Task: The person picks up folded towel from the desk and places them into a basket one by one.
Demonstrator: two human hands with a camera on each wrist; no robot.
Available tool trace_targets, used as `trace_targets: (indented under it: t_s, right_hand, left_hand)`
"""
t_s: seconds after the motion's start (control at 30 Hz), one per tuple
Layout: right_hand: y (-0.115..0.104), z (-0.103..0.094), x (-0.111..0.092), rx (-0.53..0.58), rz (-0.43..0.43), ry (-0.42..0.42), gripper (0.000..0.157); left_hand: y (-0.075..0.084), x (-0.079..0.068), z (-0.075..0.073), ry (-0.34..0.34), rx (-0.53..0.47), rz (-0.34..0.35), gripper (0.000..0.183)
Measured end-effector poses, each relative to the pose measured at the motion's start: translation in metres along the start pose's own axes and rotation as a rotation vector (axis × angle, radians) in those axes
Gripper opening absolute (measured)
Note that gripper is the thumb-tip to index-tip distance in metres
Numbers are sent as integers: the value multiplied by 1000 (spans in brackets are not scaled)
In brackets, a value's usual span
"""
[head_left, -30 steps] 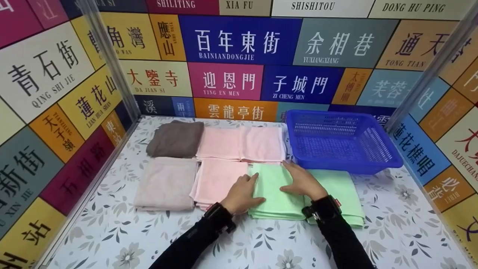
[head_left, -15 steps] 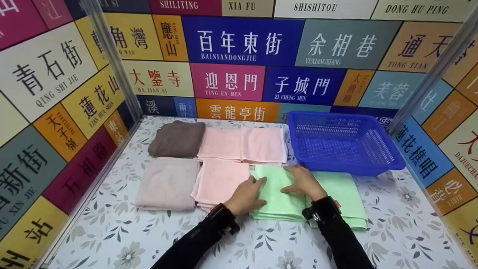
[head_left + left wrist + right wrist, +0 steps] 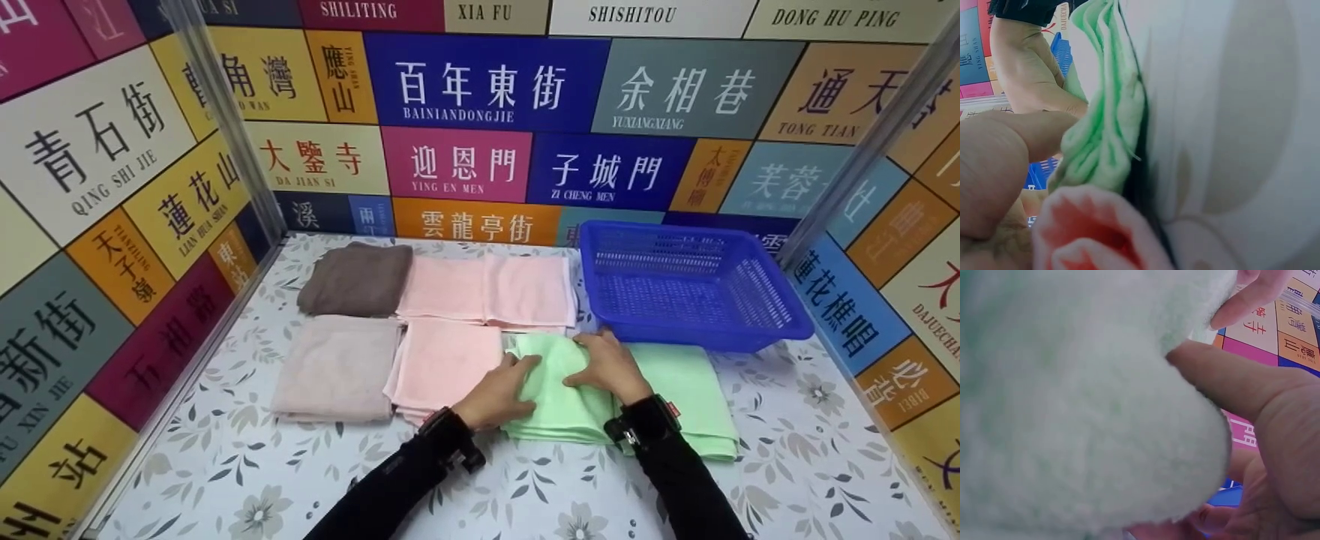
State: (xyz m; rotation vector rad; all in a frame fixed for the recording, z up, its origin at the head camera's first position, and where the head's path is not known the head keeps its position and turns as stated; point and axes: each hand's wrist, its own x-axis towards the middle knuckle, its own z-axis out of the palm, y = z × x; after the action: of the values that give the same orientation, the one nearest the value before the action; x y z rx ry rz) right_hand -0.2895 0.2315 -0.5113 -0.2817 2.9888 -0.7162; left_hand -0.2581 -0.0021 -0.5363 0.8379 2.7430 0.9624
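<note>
Both hands are at a folded light green towel (image 3: 564,397) in the front row. At its left side my left hand (image 3: 499,394) grips it, thumb near the front and fingers towards the back. From the right, my right hand (image 3: 611,364) holds it with the thumb on top and the fingers at the far right edge. Cloth bulges between the hands. In the left wrist view, the left thumb (image 3: 1044,132) presses against the towel's folded layers (image 3: 1103,112). Close up in the right wrist view, towel cloth (image 3: 1089,410) lies between the right thumb (image 3: 1224,374) and partly hidden fingers.
A second green towel (image 3: 679,386) lies to the right, below a blue plastic basket (image 3: 697,334). Pink towels (image 3: 450,367) lie leftward and behind, beside a pale grey-pink towel (image 3: 337,367) and a dark brown one (image 3: 356,281). Printed panels (image 3: 480,82) wall the floral-covered table (image 3: 487,495).
My hands have closed in slightly on the green towel, and its top now bulges. Its back edge has come a little forward. The other towels and the basket stay put.
</note>
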Motion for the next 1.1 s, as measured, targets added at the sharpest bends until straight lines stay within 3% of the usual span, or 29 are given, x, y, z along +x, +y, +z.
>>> trace_targets:
  t_s: [0.17, 0.37, 0.53, 0.87, 1.1]
  right_hand:
    - [-1, 0, -1, -38, -5, -26, 86]
    - [5, 1, 4, 17, -84, -99, 77]
    - [8, 2, 7, 43, -154, -99, 72]
    - [1, -1, 5, 58, -122, -84, 68]
    - [-12, -14, -1, 61, -143, -59, 66]
  left_hand:
    - [-1, 0, -1, 2, -12, 4, 81]
    - [-2, 2, -1, 2, -26, -3, 82]
    - [-4, 3, 0, 6, -47, 0, 82]
    - [-2, 2, -2, 9, -86, -13, 84]
    - [9, -3, -15, 16, -68, 10, 84]
